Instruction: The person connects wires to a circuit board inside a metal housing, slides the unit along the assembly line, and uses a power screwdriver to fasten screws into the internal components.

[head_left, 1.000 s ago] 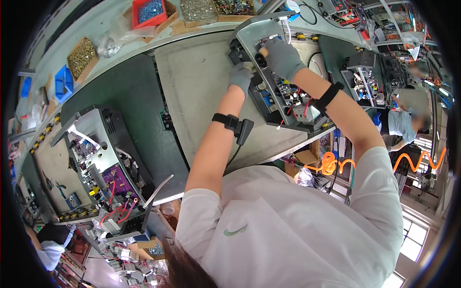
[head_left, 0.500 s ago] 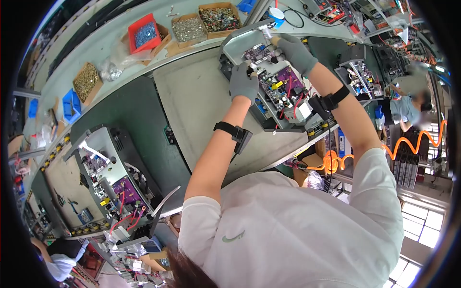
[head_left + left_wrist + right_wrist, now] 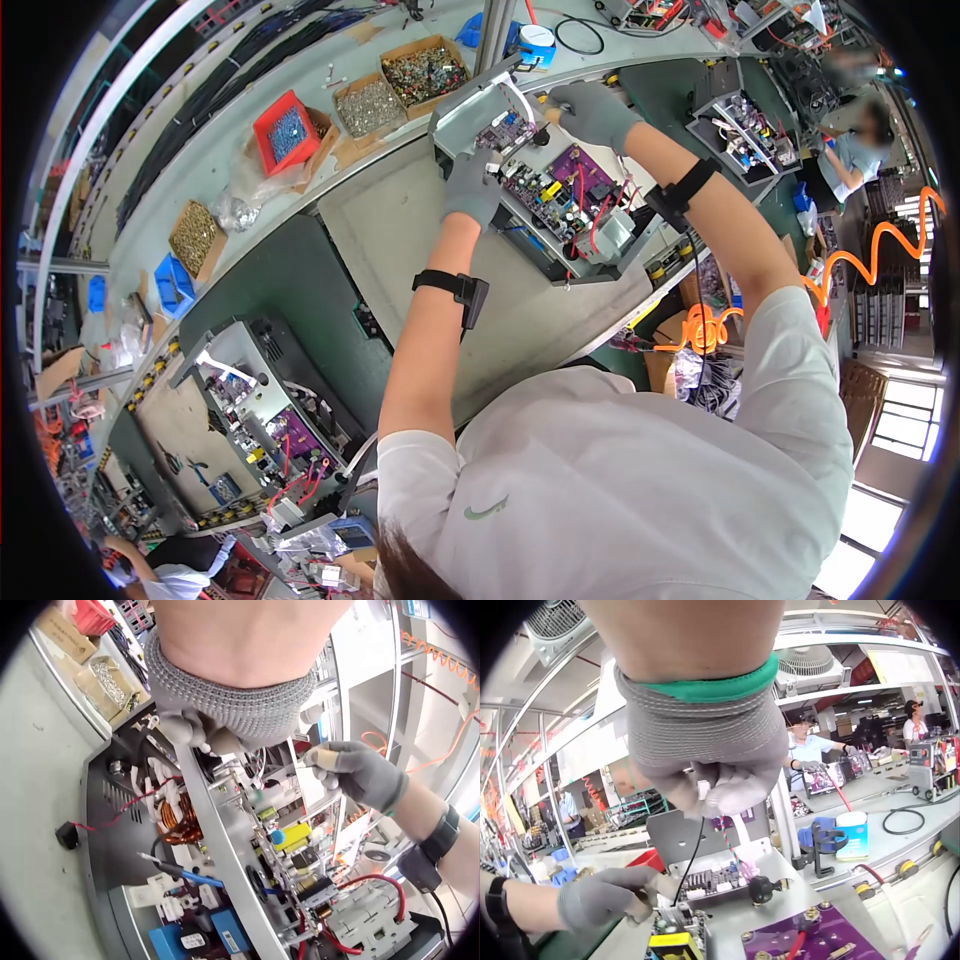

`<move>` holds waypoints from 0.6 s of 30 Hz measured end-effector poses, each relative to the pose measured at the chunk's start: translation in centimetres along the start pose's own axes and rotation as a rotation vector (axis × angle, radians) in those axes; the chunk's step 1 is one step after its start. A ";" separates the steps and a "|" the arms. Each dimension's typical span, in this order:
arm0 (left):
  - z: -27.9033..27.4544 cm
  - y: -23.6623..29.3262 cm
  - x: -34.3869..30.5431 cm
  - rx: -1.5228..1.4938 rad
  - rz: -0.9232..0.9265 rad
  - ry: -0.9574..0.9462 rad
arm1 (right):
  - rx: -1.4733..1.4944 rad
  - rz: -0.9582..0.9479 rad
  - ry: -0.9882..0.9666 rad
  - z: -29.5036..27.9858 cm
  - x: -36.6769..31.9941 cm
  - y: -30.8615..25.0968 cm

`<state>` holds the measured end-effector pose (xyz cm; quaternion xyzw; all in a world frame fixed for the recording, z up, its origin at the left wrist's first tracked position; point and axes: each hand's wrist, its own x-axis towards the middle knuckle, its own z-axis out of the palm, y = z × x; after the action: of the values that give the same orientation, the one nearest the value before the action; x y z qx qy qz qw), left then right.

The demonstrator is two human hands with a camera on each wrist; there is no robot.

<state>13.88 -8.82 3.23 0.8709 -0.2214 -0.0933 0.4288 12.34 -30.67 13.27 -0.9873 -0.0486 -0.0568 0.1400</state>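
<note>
A grey metal chassis [image 3: 522,262] with circuit boards inside lies before me. My gloved right hand [image 3: 597,112] is above its far right part. In the right wrist view its fingertips pinch a small white connector [image 3: 703,787], with a black wire [image 3: 692,859] hanging below. My gloved left hand [image 3: 472,190] is at the chassis's left side, fingers bent at the board edge beside white parts [image 3: 664,904]; whether they grip one I cannot tell. A purple board [image 3: 578,172] and a yellow component [image 3: 676,946] sit near the hands. Copper coils [image 3: 180,821] show behind the metal panel.
A second open chassis [image 3: 330,395] stands at the left, another [image 3: 742,130] at the right. Along the back lie a red bin [image 3: 264,128] of screws, cardboard trays [image 3: 405,100] of small parts and a blue-and-white tub [image 3: 536,45]. An orange coiled hose [image 3: 700,330] hangs at the right.
The head view has swung, shifting the scene. My right hand has left the boards and moved toward the chassis's far right side. My left hand has stayed by the chassis's left side.
</note>
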 end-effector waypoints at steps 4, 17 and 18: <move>-0.8 -0.1 0.2 0.178 0.043 -0.125 | -0.384 -0.121 -0.255 0.4 0.4 1.5; 3.4 -2.5 -2.3 -0.220 -0.067 0.133 | -0.212 -0.184 -0.194 3.3 0.1 1.7; 3.4 -2.3 -2.8 -0.220 -0.069 0.131 | -0.005 -0.083 -0.152 3.5 0.3 1.5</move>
<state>10.89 -8.65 -0.70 0.8300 -0.1512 -0.0744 0.5316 13.17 -31.11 9.58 -0.9863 -0.0998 0.0126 0.1307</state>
